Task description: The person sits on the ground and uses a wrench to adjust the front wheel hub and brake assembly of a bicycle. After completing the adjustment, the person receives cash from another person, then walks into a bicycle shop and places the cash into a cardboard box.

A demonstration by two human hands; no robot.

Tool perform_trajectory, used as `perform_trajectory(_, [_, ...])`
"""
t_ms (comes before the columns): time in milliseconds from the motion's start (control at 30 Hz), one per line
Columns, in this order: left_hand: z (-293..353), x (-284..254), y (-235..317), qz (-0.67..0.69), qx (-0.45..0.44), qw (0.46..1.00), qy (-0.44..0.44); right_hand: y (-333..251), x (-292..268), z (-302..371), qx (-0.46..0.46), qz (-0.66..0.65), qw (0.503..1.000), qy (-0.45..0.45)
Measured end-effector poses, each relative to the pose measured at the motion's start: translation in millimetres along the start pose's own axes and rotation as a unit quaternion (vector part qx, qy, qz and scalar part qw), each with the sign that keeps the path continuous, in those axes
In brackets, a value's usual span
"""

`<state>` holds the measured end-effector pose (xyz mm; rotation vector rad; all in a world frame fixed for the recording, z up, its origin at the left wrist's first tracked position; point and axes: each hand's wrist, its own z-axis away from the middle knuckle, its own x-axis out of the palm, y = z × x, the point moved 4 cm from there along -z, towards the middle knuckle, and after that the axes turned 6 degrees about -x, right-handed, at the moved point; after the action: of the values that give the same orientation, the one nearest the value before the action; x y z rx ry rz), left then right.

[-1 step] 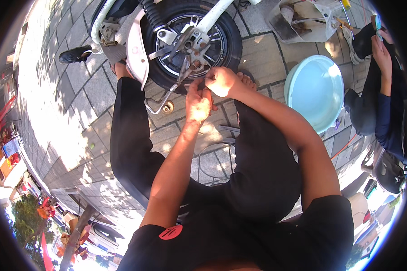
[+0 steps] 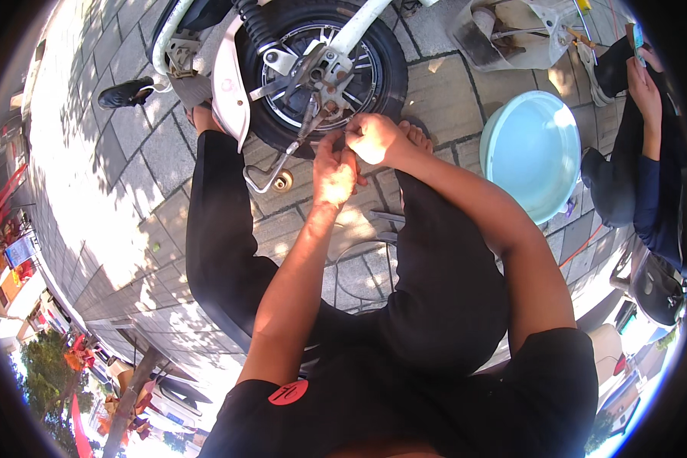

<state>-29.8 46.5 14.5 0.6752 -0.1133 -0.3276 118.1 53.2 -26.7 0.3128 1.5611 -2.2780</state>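
A scooter wheel point(image 2: 394, 75) with a black tyre and spoked hub stands in front of me. My left hand point(image 2: 333, 174) is at the tyre's near lower edge, its fingers curled and pinched. Against its fingertips, my right hand point(image 2: 375, 139) is closed with the fingers bent in. Whatever they hold between them is too small and hidden to make out. Just left of my hands, a bent metal rod point(image 2: 276, 169) runs down from the hub area. Beside its lower end, a round brass-coloured part point(image 2: 282, 182) lies on the paving.
A pale blue basin point(image 2: 533, 156) of water stands at the right. Beyond it lies an open plastic bag point(image 2: 504, 38) holding parts and tools. Another person point(image 2: 649, 153) sits at the far right. A loop of thin cable point(image 2: 340, 267) rests between my legs; a black shoe point(image 2: 126, 93) is at left.
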Motion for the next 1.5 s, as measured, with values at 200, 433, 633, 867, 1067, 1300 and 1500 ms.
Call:
perform_trajectory(200, [-4.5,-8.9,-9.3,0.023,-0.009,0.999,-0.042,5.4,9.0,12.4,-0.13,0.037,0.99,0.048])
perform_trajectory(433, [18.5,-16.9,-31.4,0.142,0.045,0.986,0.069,38.2,-54.9,50.4,0.061,-0.151,0.962,0.22])
perform_trajectory(633, [2.1,-12.0,-32.4,0.189,-0.156,0.965,0.091,185.2,-59.9,74.2,0.213,0.116,0.912,0.33])
perform_trajectory(867, [-42.2,-6.9,-45.6,0.334,-0.076,0.934,0.103,221.2,-40.4,104.4,0.256,0.161,0.891,0.338])
perform_trajectory(1067, [-46.9,-14.3,-59.0,0.361,-0.021,0.927,0.104,119.8,-78.0,85.3,0.145,-0.052,0.953,0.26])
perform_trajectory(1300, [-62.6,-11.4,-76.1,0.366,0.033,0.93,0.02,1.3,-83.1,37.5,0.288,-0.057,0.955,-0.032])
perform_trajectory(1500, [-74.2,-24.8,-84.7,0.349,0.12,0.93,-0.002,39.6,-60.9,27.1,0.303,-0.082,0.949,-0.007])
